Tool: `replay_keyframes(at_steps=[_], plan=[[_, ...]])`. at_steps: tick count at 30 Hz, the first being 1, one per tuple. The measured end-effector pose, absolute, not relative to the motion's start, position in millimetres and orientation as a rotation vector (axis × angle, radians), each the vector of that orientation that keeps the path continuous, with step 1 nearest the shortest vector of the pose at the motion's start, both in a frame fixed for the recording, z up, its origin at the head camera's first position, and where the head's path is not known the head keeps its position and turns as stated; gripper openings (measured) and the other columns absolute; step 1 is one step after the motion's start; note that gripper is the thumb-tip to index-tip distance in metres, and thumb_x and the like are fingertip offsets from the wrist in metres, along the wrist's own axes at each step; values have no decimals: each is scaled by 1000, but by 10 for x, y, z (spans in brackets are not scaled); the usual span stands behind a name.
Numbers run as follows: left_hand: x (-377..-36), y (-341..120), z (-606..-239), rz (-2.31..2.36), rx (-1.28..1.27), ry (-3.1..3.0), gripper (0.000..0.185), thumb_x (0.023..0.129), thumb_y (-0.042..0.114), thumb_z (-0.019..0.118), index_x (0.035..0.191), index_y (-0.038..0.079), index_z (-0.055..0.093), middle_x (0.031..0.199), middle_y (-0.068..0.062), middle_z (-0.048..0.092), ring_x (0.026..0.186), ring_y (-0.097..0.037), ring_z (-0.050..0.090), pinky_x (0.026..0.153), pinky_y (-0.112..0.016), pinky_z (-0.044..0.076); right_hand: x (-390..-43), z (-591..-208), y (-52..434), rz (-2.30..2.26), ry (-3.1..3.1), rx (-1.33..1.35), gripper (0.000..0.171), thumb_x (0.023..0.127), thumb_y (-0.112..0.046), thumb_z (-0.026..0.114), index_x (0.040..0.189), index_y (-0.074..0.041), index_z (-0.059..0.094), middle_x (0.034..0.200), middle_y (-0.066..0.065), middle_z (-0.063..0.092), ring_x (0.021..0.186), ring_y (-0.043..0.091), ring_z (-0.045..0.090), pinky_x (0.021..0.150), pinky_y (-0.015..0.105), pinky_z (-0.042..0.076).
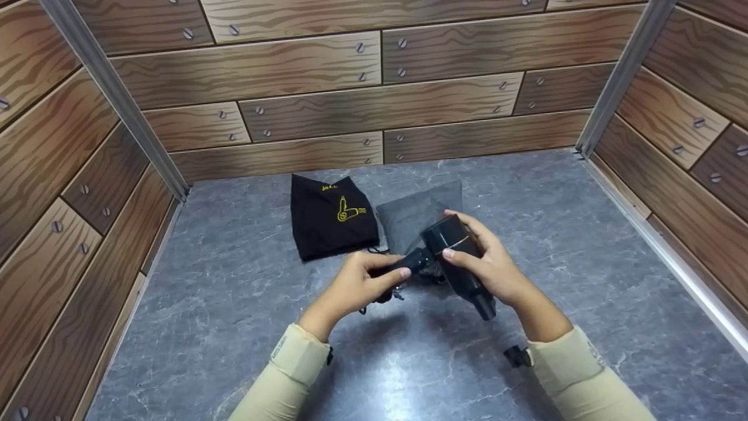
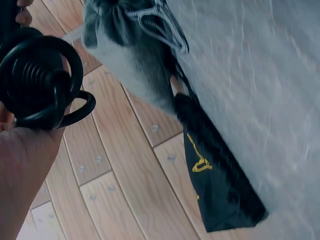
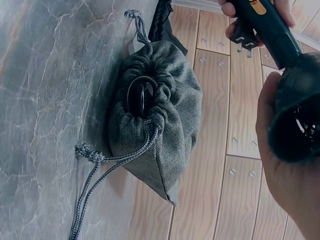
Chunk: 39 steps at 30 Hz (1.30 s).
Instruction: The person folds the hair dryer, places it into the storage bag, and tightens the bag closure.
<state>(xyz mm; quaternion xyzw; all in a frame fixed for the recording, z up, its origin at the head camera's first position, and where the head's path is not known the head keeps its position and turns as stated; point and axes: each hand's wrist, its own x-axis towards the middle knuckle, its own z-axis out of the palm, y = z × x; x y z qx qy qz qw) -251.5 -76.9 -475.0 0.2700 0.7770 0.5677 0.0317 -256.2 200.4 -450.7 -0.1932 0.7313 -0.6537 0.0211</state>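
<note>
A black hair dryer (image 1: 459, 257) is held above the grey tabletop (image 1: 234, 304) by both hands. My right hand (image 1: 497, 266) wraps round its barrel, which fills the right edge of the right wrist view (image 3: 295, 115). My left hand (image 1: 365, 280) grips the dryer's handle (image 1: 409, 263) together with the coiled black cord (image 2: 37, 80). The plug (image 3: 243, 35) sticks out beside the handle. Just behind the hands a grey drawstring bag (image 1: 409, 213) lies with its mouth (image 3: 142, 95) partly open and something dark inside.
A black cloth bag (image 1: 330, 216) with a yellow logo lies left of the grey bag. The grey bag's cords (image 3: 100, 170) trail over the table. Wood-patterned walls (image 1: 380, 105) close in the back and both sides.
</note>
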Motion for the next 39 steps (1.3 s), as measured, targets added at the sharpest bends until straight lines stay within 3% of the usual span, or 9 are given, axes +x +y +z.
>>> replay_keyframes(at_steps=[8,13,19,25,33,39], plan=[[-2471,-667,-4750,1892,741,2410,24,100,33,77,122,24,81,95,-1,81,75,-7,69,66,-21,56,-2572,-4511,1969,-2079,2274,-555,67,101,-5,63,163,-13,38,134,15,60,105,28,70,81,39,64],[-2457,-628,-4727,1939,727,2447,25,100,33,76,121,22,81,92,-5,80,70,-7,65,63,-21,54,-2554,-4504,1938,-2142,2275,-526,68,101,-4,62,164,-14,38,138,15,59,109,26,68,83,36,63],[-2435,-584,-4691,2000,696,2488,27,99,32,77,122,18,81,101,0,82,76,-7,70,68,-22,58,-2558,-4497,1908,-2212,2279,-535,68,99,-3,63,163,-14,41,136,13,61,110,25,69,85,35,62],[-2411,-468,-4697,2156,591,2499,28,99,27,78,122,11,81,103,-5,82,77,-9,72,68,-24,60,-2542,-4537,1803,-2361,2234,-498,68,100,-3,60,163,-12,38,130,13,62,99,24,70,76,36,63],[-2374,-203,-4782,2432,359,2506,25,99,27,78,120,14,82,102,-5,83,78,-11,72,67,-24,60,-2527,-4575,1668,-2478,2255,-439,67,102,-9,60,163,-14,34,130,13,60,94,24,69,72,37,63],[-2343,-129,-4729,2470,320,2514,26,98,26,79,119,11,82,105,-5,82,85,-13,74,75,-26,62,-2518,-4586,1677,-2573,2199,-499,65,102,-7,57,163,-12,35,133,12,61,101,23,68,78,34,62]])
